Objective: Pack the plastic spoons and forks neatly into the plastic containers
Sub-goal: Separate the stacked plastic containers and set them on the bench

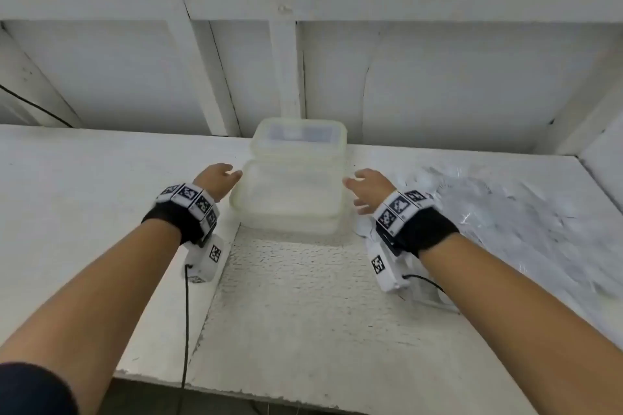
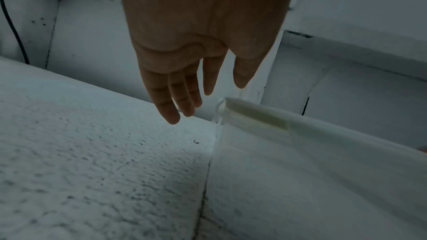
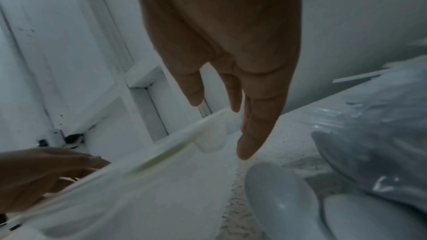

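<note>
Translucent, pale-rimmed containers sit stacked, blurred.

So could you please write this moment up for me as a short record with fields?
containers: translucent lidded plastic containers, stacked at the back of the white table
left hand: open, at the stack's left side, no grip
right hand: open, at the stack's right side, no grip
cutlery: white plastic spoons lying beside a clear plastic bag, right of the stack
packing: not yet begun
</note>
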The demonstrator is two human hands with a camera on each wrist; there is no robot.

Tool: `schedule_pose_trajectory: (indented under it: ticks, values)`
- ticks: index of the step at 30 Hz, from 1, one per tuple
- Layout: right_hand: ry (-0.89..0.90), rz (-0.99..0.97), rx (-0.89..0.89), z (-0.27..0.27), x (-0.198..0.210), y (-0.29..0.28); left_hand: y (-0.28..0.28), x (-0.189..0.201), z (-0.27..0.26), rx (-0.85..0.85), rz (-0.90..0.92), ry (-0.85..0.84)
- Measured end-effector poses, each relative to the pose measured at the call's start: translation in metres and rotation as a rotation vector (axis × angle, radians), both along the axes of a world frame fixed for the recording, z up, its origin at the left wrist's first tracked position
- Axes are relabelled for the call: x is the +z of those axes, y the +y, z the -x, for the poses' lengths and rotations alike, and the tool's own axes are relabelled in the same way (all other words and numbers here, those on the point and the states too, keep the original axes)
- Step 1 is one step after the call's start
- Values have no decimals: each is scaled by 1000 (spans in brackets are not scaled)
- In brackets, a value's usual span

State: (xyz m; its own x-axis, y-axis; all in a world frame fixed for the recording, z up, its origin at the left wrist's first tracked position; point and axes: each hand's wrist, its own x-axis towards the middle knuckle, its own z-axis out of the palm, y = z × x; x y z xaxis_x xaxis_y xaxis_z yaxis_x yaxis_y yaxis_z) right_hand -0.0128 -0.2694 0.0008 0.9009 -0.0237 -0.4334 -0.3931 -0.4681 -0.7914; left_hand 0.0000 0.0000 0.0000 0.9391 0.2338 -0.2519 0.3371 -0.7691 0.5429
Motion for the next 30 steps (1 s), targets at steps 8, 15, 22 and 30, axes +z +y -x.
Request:
schedule_pose_trajectory:
  ticks: [8,15,22,30]
  values:
    - [45,-41,-74,-24,-25,16,-14,-7,-15,-40,-23,32]
    - [84,-81,-80,3,-4,10,-13,-15,-1,27,-80,-14]
    - [121,-95,-15,57,-5,2,-18,-36,41,62,141,1]
    - [-25,154,-34,63,-29,13,-15,-32,43,42,88,8]
